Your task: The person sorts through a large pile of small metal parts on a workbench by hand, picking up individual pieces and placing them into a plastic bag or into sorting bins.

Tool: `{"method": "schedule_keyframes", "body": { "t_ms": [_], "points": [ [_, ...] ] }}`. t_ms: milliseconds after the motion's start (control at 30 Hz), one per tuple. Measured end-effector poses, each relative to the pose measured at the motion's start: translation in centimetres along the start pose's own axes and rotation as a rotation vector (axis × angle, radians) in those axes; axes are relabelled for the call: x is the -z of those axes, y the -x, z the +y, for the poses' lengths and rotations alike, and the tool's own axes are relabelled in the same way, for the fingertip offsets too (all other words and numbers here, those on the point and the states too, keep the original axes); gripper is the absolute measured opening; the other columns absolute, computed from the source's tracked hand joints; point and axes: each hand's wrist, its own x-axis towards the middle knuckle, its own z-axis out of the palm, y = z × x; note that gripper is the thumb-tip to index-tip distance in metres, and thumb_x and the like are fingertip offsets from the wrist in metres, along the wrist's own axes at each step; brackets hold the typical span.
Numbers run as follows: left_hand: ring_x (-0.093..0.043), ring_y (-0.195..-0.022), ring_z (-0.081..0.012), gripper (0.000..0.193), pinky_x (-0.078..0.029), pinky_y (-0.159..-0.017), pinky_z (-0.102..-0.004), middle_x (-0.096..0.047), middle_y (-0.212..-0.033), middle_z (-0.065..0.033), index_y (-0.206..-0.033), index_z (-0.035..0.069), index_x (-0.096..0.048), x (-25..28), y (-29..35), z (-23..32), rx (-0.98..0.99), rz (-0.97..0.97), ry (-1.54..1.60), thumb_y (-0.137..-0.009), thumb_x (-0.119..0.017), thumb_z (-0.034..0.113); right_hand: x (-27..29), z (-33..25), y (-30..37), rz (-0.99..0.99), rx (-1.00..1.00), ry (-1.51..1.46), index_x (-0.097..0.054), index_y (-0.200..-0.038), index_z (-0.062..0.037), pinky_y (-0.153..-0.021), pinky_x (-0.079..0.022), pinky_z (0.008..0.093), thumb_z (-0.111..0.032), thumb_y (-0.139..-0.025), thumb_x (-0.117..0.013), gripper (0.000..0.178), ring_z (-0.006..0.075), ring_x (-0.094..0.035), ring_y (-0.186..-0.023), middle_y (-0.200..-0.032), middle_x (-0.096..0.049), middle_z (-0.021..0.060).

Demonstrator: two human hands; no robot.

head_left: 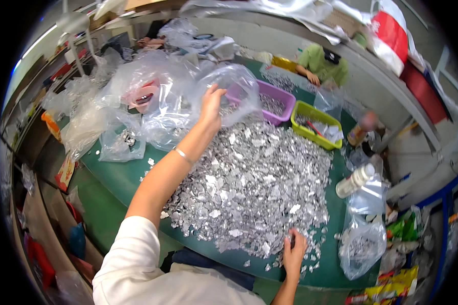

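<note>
A broad heap of small silvery metal-looking flakes (254,188) covers the middle of the green table (107,175). My left hand (211,107) reaches over the heap's far left side, its fingers closed on a clear plastic bag (239,84). The bag bulges up in front of a purple basket (285,104), which has more silvery pieces in it. At the heap's near right edge, my right hand (294,253) rests low among scattered flakes, with thumb and fingers apart. I make out nothing held in it.
A yellow-green basket (298,109) stands right of the purple one. Clear bags (132,76) crowd the far left. A white bottle (355,180) and a bag of flakes (361,249) line the right edge. Across the table sits a person in green (323,63).
</note>
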Motion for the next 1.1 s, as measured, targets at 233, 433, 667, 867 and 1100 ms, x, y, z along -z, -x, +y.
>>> {"method": "schedule_keyframes", "body": {
  "t_ms": [233, 433, 667, 867, 1100],
  "points": [
    [-0.056, -0.106, -0.0167, 0.028, -0.043, -0.093, -0.0291, -0.058, -0.115, -0.0092, -0.116, 0.001, -0.055, 5.3, 8.6, -2.1, -0.086, -0.654, -0.395, -0.090, -0.050, 0.010, 1.5, -1.6, -1.0, -0.086, 0.106, 0.135, -0.059, -0.098, -0.0014, -0.084, -0.039, 0.0392, -0.009, -0.077, -0.063, 0.023, 0.0318, -0.051, -0.096, -0.101, -0.059, 0.0118],
    [-0.055, -0.108, -0.0265, 0.027, -0.043, -0.093, -0.0349, -0.058, -0.112, -0.0143, -0.112, 0.001, -0.056, 7.9, 16.1, -6.6, -0.245, -0.966, -0.874, -0.086, -0.057, 0.008, 1.6, -2.2, -1.9, 0.029, 0.038, 0.152, -0.061, -0.093, 0.0013, -0.081, -0.041, 0.0394, -0.007, -0.074, -0.066, 0.021, 0.0338, -0.052, -0.090, -0.094, -0.059, 0.0154],
    [-0.046, -0.117, -0.0339, 0.031, -0.039, -0.098, -0.0392, -0.050, -0.123, -0.0151, -0.112, 0.002, -0.055, 7.7, 23.3, -7.5, -0.386, -1.090, -0.862, -0.081, -0.060, 0.004, 3.7, 0.6, -1.4, -0.082, -0.212, -0.025, -0.061, -0.096, 0.0008, -0.080, -0.042, 0.0377, -0.007, -0.074, -0.067, 0.024, 0.0317, -0.052, -0.090, -0.092, -0.058, 0.0148],
    [-0.049, -0.110, -0.0345, 0.032, -0.038, -0.097, -0.0418, -0.052, -0.118, -0.0151, -0.111, 0.003, -0.055, 5.7, 25.5, -8.7, -0.459, -1.134, -0.956, -0.080, -0.063, 0.007, 1.1, 1.0, -4.7, 0.131, 0.090, 0.283, -0.063, -0.087, -0.0016, -0.076, -0.038, 0.0373, -0.008, -0.069, -0.071, 0.021, 0.0282, -0.048, -0.091, -0.093, -0.054, 0.0091],
    [-0.051, -0.105, -0.0325, 0.037, -0.039, -0.091, -0.0440, -0.055, -0.113, -0.0142, -0.111, 0.002, -0.055, 1.8, 26.2, -11.5, -0.498, -1.191, -0.856, -0.077, -0.066, 0.012, 1.4, 4.3, -2.3, 0.511, -0.252, -0.578, -0.058, -0.092, -0.0016, -0.066, -0.045, 0.0290, -0.008, -0.084, -0.062, 0.011, 0.0198, -0.057, -0.073, -0.083, -0.061, 0.0077]
  ]
}}
